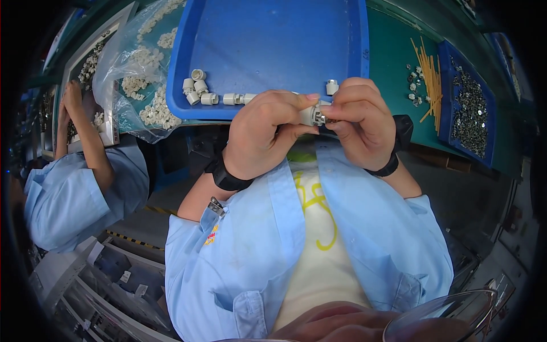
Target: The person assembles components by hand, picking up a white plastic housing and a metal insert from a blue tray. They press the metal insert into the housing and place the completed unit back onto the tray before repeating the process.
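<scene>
My left hand [263, 135] is closed round a white cylindrical part [307, 116], gripped between thumb and fingers at the near edge of the blue tray [357, 40]. At its right end, my right hand [364, 122] pinches a small shiny metal piece [323, 118], which meets the white part. My fingers partly hide where the two join. Inside the tray, near its left corner, several similar white cylinders [200, 86] lie bunched together. A few more white cylinders [232, 98] lie in a row beside my left hand. One white cylinder [332, 86] stands just beyond my right fingers.
At right, a blue bin [446, 108] holds many small metal parts, beside loose wooden sticks [428, 74] and scattered fittings [415, 85]. A clear plastic bag [114, 74] with small white pieces [159, 111] lies left. Farther left, a co-worker's hands [71, 100] are at a framed tray.
</scene>
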`<state>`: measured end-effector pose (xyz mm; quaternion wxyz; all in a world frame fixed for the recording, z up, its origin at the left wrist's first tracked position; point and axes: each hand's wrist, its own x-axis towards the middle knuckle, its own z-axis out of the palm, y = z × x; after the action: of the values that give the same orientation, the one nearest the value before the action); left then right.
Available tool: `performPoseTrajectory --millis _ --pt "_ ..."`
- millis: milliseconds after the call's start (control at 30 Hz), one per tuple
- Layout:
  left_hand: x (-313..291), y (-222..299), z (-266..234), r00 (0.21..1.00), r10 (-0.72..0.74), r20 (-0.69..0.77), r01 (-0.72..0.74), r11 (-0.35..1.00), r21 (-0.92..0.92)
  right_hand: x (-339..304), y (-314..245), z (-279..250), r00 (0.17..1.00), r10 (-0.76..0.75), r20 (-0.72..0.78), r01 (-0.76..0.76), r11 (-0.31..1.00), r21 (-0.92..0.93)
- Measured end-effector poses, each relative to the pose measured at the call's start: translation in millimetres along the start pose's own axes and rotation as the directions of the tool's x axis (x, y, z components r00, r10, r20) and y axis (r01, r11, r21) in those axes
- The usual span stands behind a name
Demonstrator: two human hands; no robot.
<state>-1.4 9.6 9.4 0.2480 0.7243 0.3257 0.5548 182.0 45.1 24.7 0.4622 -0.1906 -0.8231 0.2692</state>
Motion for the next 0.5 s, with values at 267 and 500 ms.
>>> performPoseTrajectory --millis 267,500 --pt "2.6 -0.5 -3.6 0.998 0.051 0.033 -0.053 0.998 0.04 -1.9 0.0 1.7 1.0 0.014 -0.002 -0.014 0.999 0.034" --pt "1.9 0.1 -3.0 0.998 0.061 0.024 -0.062 0.997 0.038 -1.4 -1.9 2.8 1.0 0.027 0.001 -0.027 0.999 0.031"
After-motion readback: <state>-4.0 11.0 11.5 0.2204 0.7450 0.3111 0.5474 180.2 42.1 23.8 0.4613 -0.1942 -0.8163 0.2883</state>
